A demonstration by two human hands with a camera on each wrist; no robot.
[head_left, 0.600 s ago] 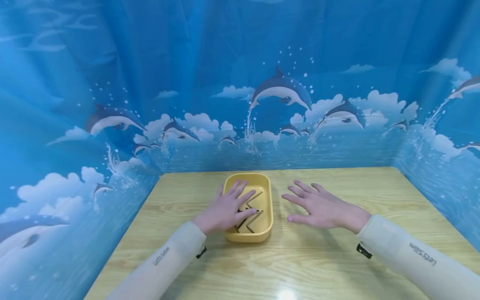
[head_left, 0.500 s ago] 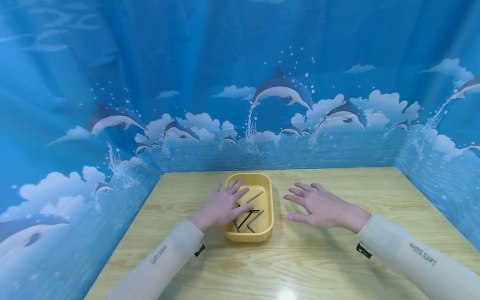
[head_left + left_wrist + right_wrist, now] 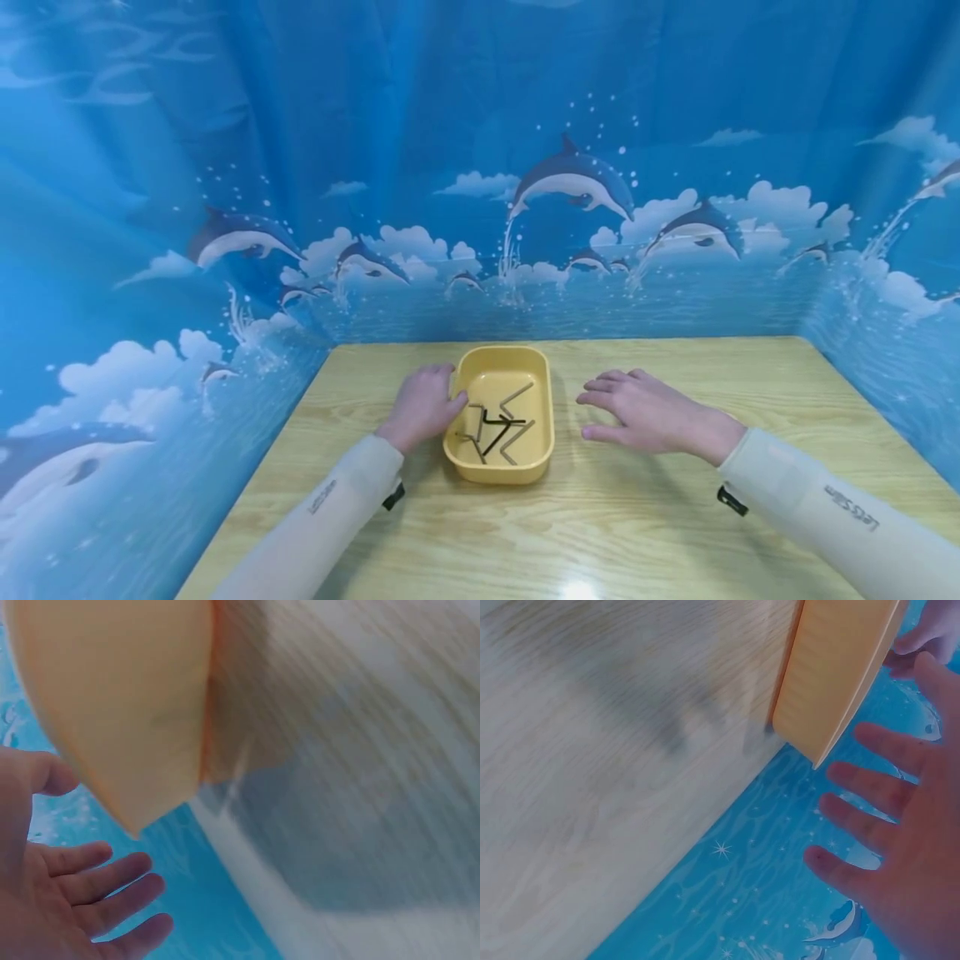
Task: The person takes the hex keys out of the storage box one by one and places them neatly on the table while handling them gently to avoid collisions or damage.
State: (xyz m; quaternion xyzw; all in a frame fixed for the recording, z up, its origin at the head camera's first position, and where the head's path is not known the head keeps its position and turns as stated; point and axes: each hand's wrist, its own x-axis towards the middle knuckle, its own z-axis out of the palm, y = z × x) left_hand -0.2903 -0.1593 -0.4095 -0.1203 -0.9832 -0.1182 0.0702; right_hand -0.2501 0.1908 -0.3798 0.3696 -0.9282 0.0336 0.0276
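Observation:
A yellow oblong tray [image 3: 504,476] stands near the back of the table. Several L-shaped hex keys lie loose in it, among them a black hex key [image 3: 496,439] and a bronze-coloured hex key [image 3: 517,394]. My left hand [image 3: 423,406] is at the tray's left side, thumb right at the rim. In the left wrist view its fingers [image 3: 109,889] are spread and relaxed beside the tray wall [image 3: 127,697]. Right of the tray, my right hand [image 3: 652,414] hovers palm down, holding nothing; the right wrist view shows its fingers [image 3: 870,787] apart.
The light wood table [image 3: 600,533] ends at the back against a blue dolphin-print curtain [image 3: 420,300], which also runs along both sides. Pale sleeves [image 3: 330,508] cover both forearms, with a dark strap piece [image 3: 731,500] under the right wrist.
My left hand has moved left from over the tray to its left side, uncovering the hex keys. My right hand has barely moved. The view has turned slightly left.

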